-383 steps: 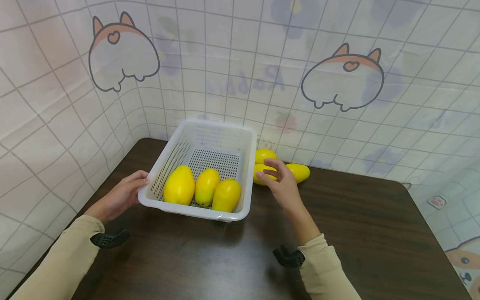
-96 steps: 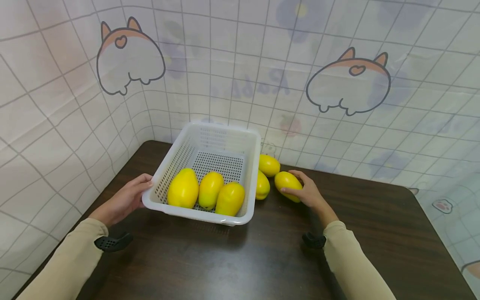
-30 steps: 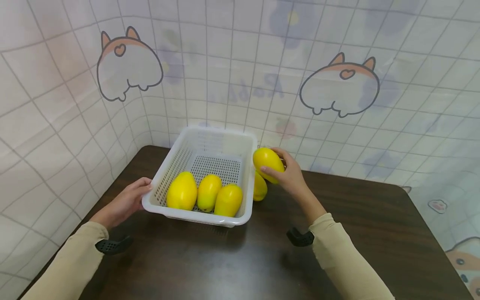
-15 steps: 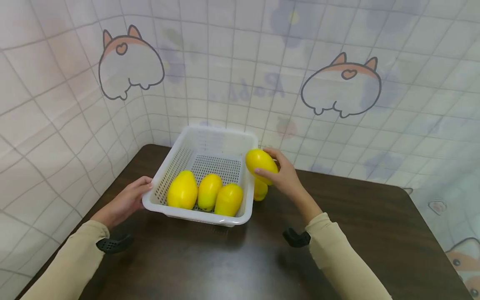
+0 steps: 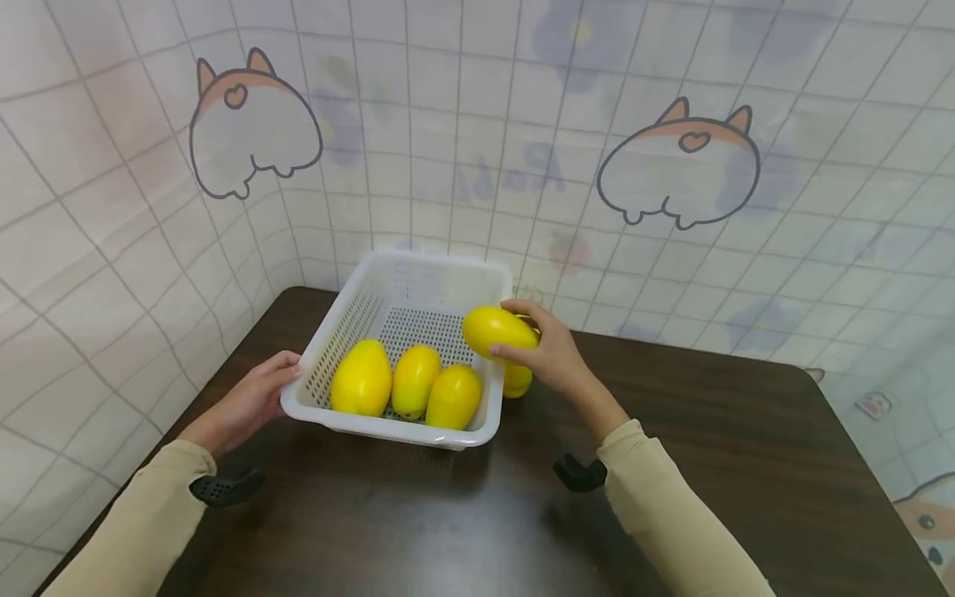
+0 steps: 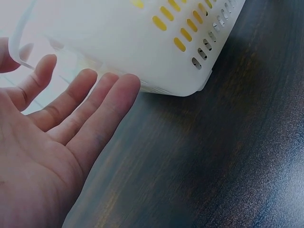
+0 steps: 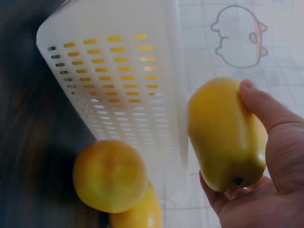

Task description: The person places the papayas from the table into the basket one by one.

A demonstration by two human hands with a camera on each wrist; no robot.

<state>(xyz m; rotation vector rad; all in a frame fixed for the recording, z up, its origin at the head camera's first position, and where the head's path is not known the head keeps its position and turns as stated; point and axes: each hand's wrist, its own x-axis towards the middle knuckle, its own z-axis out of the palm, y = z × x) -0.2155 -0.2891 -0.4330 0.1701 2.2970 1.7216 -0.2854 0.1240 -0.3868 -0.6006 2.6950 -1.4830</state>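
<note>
Above the basket [image 5: 406,431], at its right edge, we see the mango [image 5: 490,329] held between our right hand's [image 5: 550,355] thumb and fingers; left hand [image 5: 255,401] pinches the basket's edge; mango's probably light, stiff, slightly slippery; we'd grasp it round the middle.

From the near side, a basket [image 5: 436,280] occupies ten o'clock of the table [image 5: 783,464], a curtain [image 5: 462,124] beyond at twelve. On the basket's dial, three mangoes [image 5: 415,381] lie inside, from eight through six to four. The left hand [image 5: 249,400] grips the basket at nine; the right hand [image 5: 555,352], at three, holds another mango [image 5: 488,328] above its edge, two more mangoes [image 7: 109,176] just outside.
</note>
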